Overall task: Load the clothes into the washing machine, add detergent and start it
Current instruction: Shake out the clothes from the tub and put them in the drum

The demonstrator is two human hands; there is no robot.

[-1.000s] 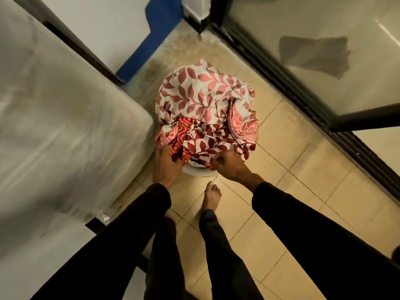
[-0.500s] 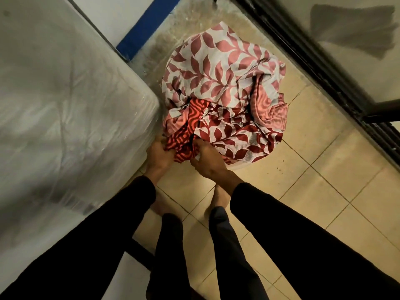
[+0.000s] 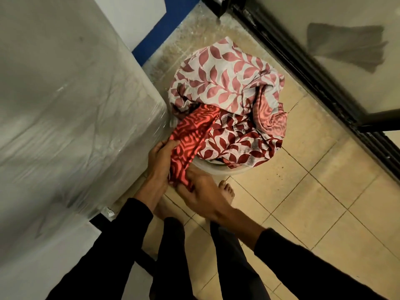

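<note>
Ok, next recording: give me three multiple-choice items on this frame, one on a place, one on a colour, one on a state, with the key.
1. Where does the basket of clothes stand?
A. on the tiled floor beside the plastic-wrapped machine
B. on top of the machine
C. on a shelf

2. What colour is the cloth that both hands hold?
A. blue with stripes
B. red with a darker red pattern
C. plain white

3. What is the left hand doing?
A. hanging idle
B. gripping the red cloth
C. pressing a button

Key: 1 A, the pale rim sits on floor tiles next to the machine. 2 B, the fabric between the hands is red. 3 B, its fingers curl round the cloth, as do those of the right hand.
</note>
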